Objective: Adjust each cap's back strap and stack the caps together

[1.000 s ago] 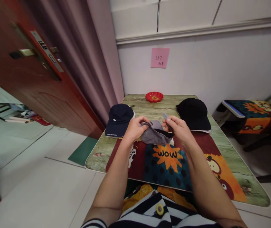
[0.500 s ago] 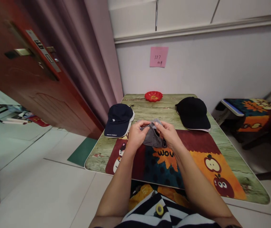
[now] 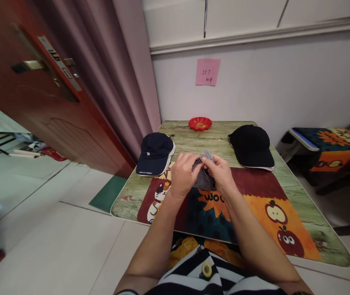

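Grey cap (image 3: pixel 204 182): held over the mat (image 3: pixel 205 227). Navy cap (image 3: pixel 155 150): ten o'clock of it. Left hand (image 3: pixel 184 174): grasping the grey cap's edge. Right hand (image 3: pixel 220 172): pinching the strap (image 3: pixel 209 155), apart from the left one second ago, now against it; gap apparently narrowed. Black cap (image 3: pixel 251 146): two o'clock.

My feed shows "357" on the square pink paper note (image 3: pixel 208 73). I read "WO" on the multicoloured mat (image 3: pixel 254 184), "YOURSELF" on the navy fabric cap (image 3: pixel 156 149).
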The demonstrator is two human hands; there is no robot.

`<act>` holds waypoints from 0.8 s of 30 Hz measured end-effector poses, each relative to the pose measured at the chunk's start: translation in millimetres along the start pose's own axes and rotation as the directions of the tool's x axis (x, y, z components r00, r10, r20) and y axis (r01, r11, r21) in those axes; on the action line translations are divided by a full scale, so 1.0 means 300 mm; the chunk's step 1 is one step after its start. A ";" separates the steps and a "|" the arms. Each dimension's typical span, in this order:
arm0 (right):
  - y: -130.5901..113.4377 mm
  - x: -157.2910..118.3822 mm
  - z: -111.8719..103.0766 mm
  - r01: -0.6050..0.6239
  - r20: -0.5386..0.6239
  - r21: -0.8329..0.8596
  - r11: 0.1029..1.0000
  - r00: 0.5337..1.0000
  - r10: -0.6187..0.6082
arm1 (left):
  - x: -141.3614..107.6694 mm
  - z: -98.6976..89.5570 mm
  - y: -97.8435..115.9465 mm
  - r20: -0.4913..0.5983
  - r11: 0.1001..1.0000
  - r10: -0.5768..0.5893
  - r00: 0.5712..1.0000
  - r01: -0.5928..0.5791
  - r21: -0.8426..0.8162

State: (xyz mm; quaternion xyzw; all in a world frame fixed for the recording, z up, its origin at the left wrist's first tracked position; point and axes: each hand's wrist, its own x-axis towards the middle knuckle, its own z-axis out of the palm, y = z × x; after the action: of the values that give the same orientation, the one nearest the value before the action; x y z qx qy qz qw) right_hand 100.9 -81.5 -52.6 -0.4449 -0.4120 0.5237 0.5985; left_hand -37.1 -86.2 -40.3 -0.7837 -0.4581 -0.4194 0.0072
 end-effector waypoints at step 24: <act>-0.006 -0.005 -0.026 0.002 0.142 -0.060 0.998 0.990 0.006 | 0.012 0.036 -0.024 0.255 0.396 -0.542 0.801 0.511 -0.763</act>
State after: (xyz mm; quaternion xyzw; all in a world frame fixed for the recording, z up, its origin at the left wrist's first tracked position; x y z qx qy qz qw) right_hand 108.7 -83.8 -53.0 -0.4244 -0.4686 0.5421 0.5535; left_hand -34.3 -75.3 -47.6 -0.5063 -0.4410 -0.5722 -0.4709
